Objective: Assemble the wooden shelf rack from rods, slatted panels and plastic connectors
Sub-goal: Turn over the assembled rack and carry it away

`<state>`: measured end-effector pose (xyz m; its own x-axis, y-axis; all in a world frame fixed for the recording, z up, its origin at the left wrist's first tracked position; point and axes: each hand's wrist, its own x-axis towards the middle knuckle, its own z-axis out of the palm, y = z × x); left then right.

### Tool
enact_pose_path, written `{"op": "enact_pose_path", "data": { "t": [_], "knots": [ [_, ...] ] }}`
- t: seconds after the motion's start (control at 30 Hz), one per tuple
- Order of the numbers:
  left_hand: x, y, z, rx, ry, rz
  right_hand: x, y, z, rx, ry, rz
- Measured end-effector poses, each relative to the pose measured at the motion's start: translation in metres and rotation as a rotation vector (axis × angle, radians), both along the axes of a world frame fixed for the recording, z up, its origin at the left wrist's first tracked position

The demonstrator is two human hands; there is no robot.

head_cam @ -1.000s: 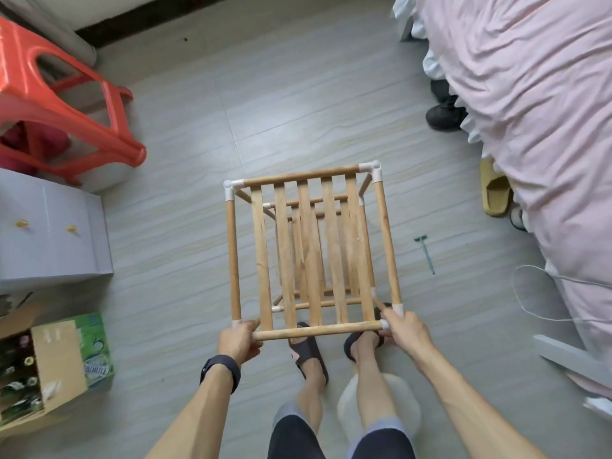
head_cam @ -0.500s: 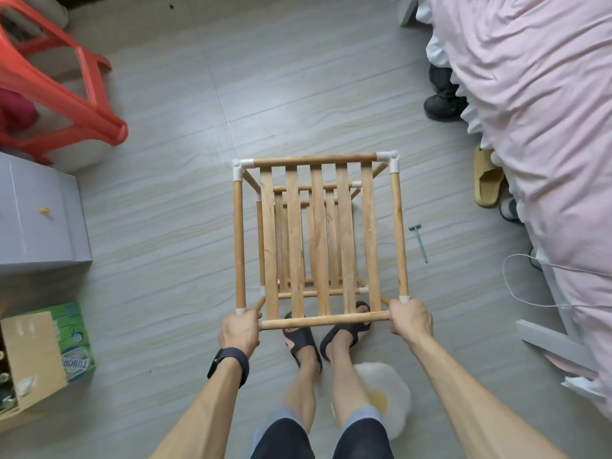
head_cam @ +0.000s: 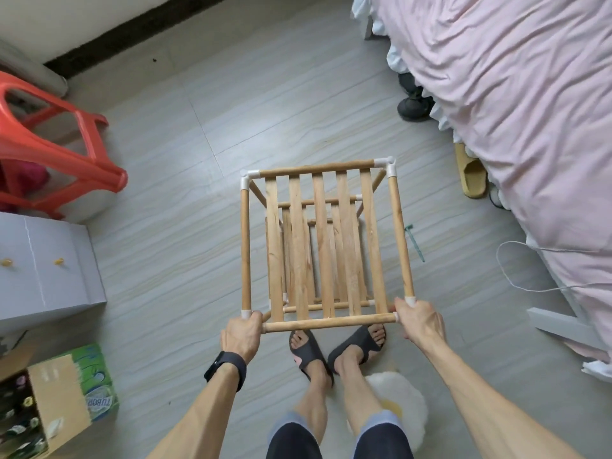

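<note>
The wooden shelf rack (head_cam: 326, 243) stands upright on the floor in front of my feet, seen from above. Its top slatted panel (head_cam: 323, 240) sits in a frame of rods joined by white plastic connectors (head_cam: 247, 178); lower slatted tiers show through the gaps. My left hand (head_cam: 240, 336) grips the near left corner of the top frame, covering that connector. My right hand (head_cam: 418, 321) grips the near right corner, just below a white connector (head_cam: 410, 301). The near rod (head_cam: 329, 323) runs between my two hands.
A pink-covered bed (head_cam: 516, 127) fills the right side, with shoes and a slipper (head_cam: 470, 175) at its edge. A green tool (head_cam: 414, 241) lies on the floor right of the rack. A red plastic stool (head_cam: 63, 150), a grey cabinet (head_cam: 46, 270) and an open carton (head_cam: 56, 405) stand at left.
The rack has shifted slightly in view while both hands keep hold of its near corners. My view has swung, showing more of the wall and stool.
</note>
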<state>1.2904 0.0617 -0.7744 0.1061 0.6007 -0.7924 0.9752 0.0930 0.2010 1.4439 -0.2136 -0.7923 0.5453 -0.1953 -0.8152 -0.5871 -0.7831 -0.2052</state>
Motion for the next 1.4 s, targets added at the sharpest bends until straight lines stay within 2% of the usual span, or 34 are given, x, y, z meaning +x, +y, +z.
{"op": "enact_pose_path", "data": {
  "t": [0.27,0.6,0.67,0.77,0.83,0.9,1.07,1.2,1.27,1.37,1.4],
  "knots": [
    [0.085,-0.07,0.028,0.006,0.017,-0.348,-0.017,-0.106,0.035,-0.05,0.063,-0.262],
    [0.172,-0.196,0.06,-0.054,-0.025,-0.962,-0.117,-0.201,0.075,-0.071,0.039,-0.899],
    [0.181,-0.23,0.06,-0.063,-0.025,-1.135,-0.142,-0.215,0.079,-0.062,0.009,-1.036],
    [0.195,-0.287,0.057,-0.058,-0.014,-1.591,-0.175,-0.235,0.073,-0.048,-0.01,-1.22],
    [0.202,-0.325,0.046,-0.027,-0.066,-1.754,-0.195,-0.247,0.06,-0.069,-0.015,-1.343],
    [0.203,-0.365,0.036,-0.016,-0.071,-1.843,-0.214,-0.263,0.043,-0.075,0.0,-1.417],
    [0.198,-0.446,0.011,-0.1,-0.029,-1.764,-0.249,-0.299,0.01,-0.047,-0.067,-1.606],
    [0.179,-0.5,-0.002,-0.141,-0.055,-1.82,-0.279,-0.32,-0.009,-0.039,-0.103,-1.743],
    [0.172,-0.507,-0.015,-0.151,-0.003,-1.89,-0.295,-0.322,-0.015,-0.042,-0.104,-1.807],
    [0.17,-0.514,-0.021,-0.118,0.1,-2.047,-0.307,-0.323,-0.016,0.084,-0.077,-1.89],
    [0.172,-0.516,-0.019,-0.108,0.153,-2.158,-0.309,-0.325,-0.017,0.125,-0.044,-1.879]
  ]
}}
